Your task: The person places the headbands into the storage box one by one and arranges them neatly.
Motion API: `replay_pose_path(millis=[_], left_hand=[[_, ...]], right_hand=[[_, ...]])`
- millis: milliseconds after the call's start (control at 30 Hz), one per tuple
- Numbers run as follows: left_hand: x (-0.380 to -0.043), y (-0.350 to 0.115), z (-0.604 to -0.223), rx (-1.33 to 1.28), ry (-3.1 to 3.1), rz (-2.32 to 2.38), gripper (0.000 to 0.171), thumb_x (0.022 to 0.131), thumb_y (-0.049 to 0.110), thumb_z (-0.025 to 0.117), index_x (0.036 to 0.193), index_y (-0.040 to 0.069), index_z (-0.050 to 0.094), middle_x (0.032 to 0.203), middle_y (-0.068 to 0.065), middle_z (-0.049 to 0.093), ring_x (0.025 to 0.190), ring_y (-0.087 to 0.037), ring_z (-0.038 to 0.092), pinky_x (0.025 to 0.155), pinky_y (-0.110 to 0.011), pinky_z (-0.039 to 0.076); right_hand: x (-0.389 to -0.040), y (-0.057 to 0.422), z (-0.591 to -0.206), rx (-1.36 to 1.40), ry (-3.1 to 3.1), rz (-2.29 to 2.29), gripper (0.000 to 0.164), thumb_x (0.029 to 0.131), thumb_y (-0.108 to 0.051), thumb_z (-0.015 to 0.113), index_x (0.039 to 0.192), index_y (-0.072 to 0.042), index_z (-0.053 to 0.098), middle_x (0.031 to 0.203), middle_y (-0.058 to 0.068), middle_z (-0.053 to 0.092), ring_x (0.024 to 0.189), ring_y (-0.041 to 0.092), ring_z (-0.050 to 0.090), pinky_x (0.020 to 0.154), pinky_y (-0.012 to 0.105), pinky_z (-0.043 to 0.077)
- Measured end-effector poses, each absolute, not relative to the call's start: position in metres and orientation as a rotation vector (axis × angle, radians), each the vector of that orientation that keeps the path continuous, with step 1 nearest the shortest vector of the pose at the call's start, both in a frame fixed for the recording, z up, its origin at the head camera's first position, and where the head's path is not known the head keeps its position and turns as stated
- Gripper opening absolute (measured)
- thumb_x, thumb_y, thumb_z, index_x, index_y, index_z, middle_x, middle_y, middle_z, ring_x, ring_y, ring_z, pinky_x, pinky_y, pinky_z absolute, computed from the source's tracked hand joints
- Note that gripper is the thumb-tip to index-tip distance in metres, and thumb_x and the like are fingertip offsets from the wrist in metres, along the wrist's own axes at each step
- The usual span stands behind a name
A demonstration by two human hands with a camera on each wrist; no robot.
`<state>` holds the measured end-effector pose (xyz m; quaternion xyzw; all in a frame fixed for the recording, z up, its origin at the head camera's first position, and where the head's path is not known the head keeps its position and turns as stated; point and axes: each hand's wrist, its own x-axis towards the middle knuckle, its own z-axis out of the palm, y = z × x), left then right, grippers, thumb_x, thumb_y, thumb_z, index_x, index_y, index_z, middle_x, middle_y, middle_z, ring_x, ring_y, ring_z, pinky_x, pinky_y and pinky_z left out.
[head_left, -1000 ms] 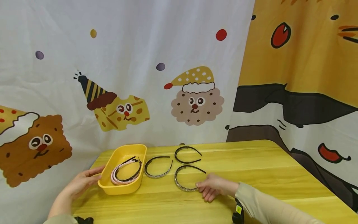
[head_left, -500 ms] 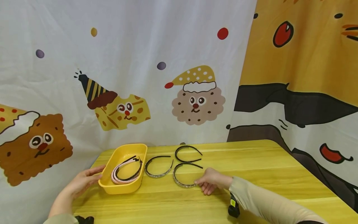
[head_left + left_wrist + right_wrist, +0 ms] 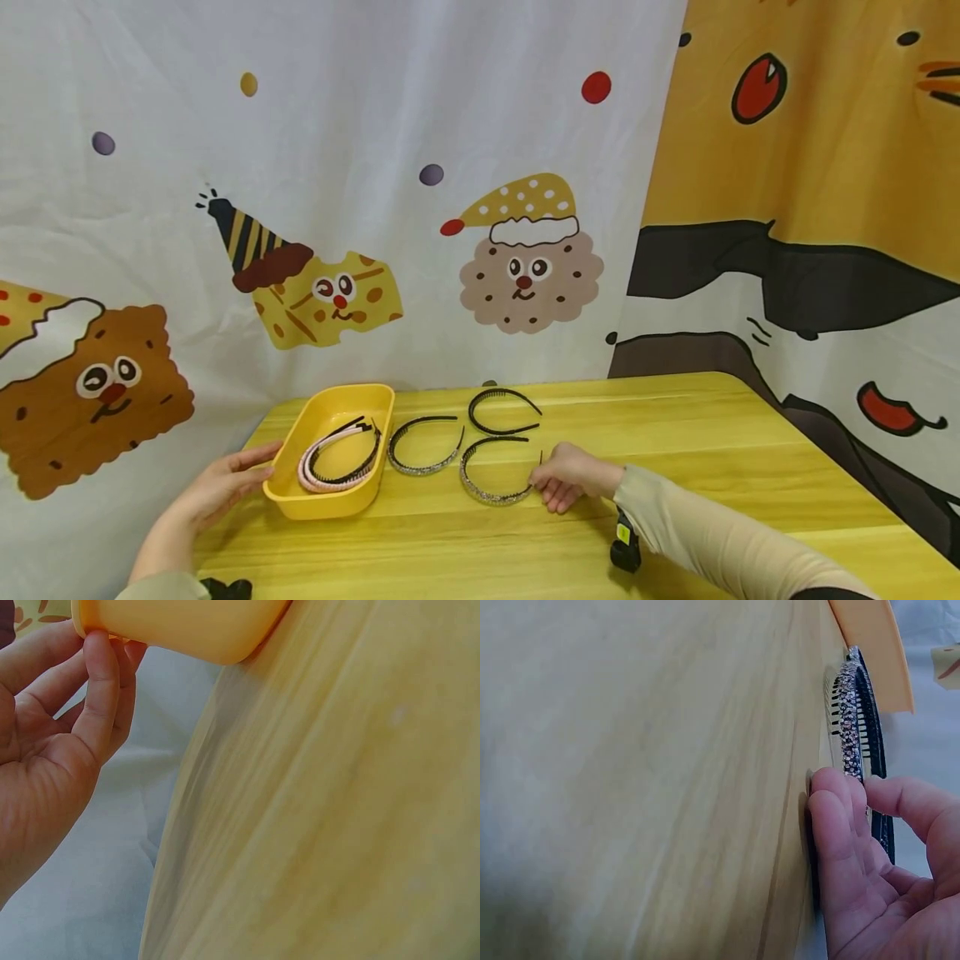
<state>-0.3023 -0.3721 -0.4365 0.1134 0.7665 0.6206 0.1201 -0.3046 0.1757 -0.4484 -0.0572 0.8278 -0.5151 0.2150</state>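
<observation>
My right hand [image 3: 567, 475] pinches one end of a glittery headband [image 3: 480, 493] between thumb and fingers, low over the table. In the right wrist view the headband [image 3: 850, 724] shows a sparkling outer face and comb teeth inside; the fingers hide its held end. To its left lies another glittery headband [image 3: 423, 472], and behind it a plain black headband [image 3: 505, 432]. My left hand [image 3: 225, 486] holds the rim of a yellow tray [image 3: 330, 507] at its left side, fingertips against the rim in the left wrist view. Inside the tray lie pink and black headbands [image 3: 307, 477].
The yellow wood-grain table [image 3: 675, 442] carries everything and ends at a back edge. A white curtain [image 3: 337, 125] with cartoon prints hangs right behind it. A black wrist device [image 3: 625, 546] sits on the right sleeve.
My right hand has moved slightly away from me, and the held headband has turned, its free end swinging left. It now lies closer to the other headbands. My left hand stays on the tray.
</observation>
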Motion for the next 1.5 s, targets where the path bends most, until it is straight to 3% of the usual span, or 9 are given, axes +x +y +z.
replay_pose_path(millis=[133,367,633,867,1267,1500], left_hand=[[-0.304,-0.373,-0.438,0.333,2.239,1.816,0.063,0.100,0.012,0.053,0.147,-0.014,0.020,0.136,0.005,0.050,0.108,0.004,0.055,0.090,-0.021,0.048],[-0.304,-0.373,-0.438,0.305,2.283,1.796,0.063,0.100,0.013,0.054,0.148,-0.012,0.021,0.143,-0.006,0.046,0.107,0.003,0.055,0.090,-0.022,0.048],[-0.303,-0.373,-0.437,0.353,2.225,1.833,0.062,0.100,0.011,0.053,0.147,-0.014,0.020,0.125,0.017,0.054,0.108,0.003,0.056,0.089,-0.022,0.048],[-0.303,-0.372,-0.437,0.314,2.245,1.817,0.064,0.100,0.013,0.054,0.147,-0.013,0.020,0.132,0.009,0.051,0.107,0.005,0.055,0.089,-0.022,0.048],[-0.303,-0.372,-0.437,0.306,2.243,1.804,0.064,0.100,0.014,0.054,0.148,-0.013,0.019,0.139,0.001,0.048,0.107,0.004,0.055,0.090,-0.022,0.048],[-0.303,-0.373,-0.437,0.341,2.214,1.833,0.063,0.100,0.012,0.054,0.147,-0.014,0.020,0.127,0.015,0.053,0.107,0.003,0.056,0.090,-0.022,0.048]], right_hand=[[-0.308,0.178,-0.449,-0.150,2.308,-1.424,0.021,0.082,-0.016,0.066,0.078,0.004,0.069,0.060,0.008,0.064,0.047,0.015,0.060,0.049,0.032,0.056],[-0.313,0.179,-0.450,-0.158,2.300,-1.433,0.027,0.085,-0.022,0.070,0.078,0.004,0.067,0.062,0.010,0.065,0.046,0.015,0.059,0.050,0.032,0.056],[-0.314,0.180,-0.447,-0.174,2.302,-1.432,0.021,0.084,-0.014,0.070,0.073,0.004,0.068,0.060,0.009,0.064,0.046,0.015,0.060,0.051,0.033,0.056],[-0.314,0.183,-0.447,-0.143,2.292,-1.501,0.019,0.082,-0.011,0.069,0.073,0.005,0.068,0.060,0.010,0.064,0.047,0.016,0.061,0.052,0.035,0.057],[-0.314,0.187,-0.439,-0.100,2.286,-1.669,0.023,0.083,-0.005,0.066,0.098,0.012,0.062,0.073,0.016,0.064,0.055,0.020,0.064,0.055,0.036,0.058],[-0.317,0.191,-0.433,-0.095,2.275,-1.723,0.031,0.087,-0.002,0.065,0.110,0.015,0.056,0.077,0.020,0.065,0.057,0.021,0.065,0.054,0.034,0.057]])
